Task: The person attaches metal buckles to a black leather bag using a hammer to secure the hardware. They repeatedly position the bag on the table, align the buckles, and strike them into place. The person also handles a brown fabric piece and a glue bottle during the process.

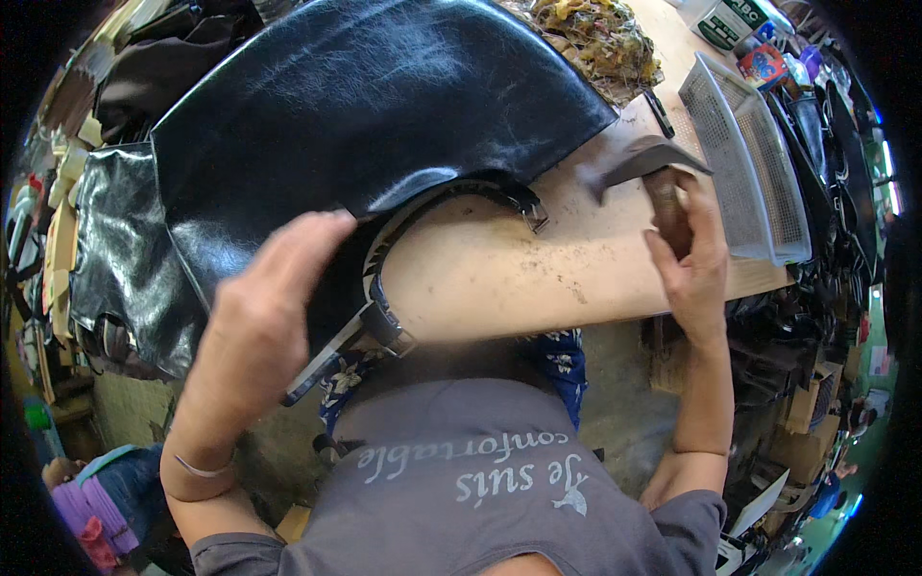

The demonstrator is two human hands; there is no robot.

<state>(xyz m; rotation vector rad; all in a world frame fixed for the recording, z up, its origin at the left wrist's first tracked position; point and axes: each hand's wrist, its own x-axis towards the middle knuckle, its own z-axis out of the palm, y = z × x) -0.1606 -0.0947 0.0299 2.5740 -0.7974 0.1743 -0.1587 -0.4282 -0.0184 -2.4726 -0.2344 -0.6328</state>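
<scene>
A curved black strap (499, 189) with metal buckles lies along the near edge of a large glossy black leather-like piece (384, 106) on the work table. Over the left part of this piece is my left hand (269, 302), smeared by motion. Its fingers point up and to the right, and whether they grip anything does not show. To the right, my right hand (693, 254) is wrapped round the brown handle of a hammer (663, 165). The dark hammer head is raised above the table, its left end blurred.
Small dark scraps lie on the pale table (480, 288). At its right stands a whitish perforated plastic basket (740, 158). A dark slim tool (659, 113) and a heap of yellowish-brown material (600, 43) sit farther back. A white tub (722, 24) stands at the far right.
</scene>
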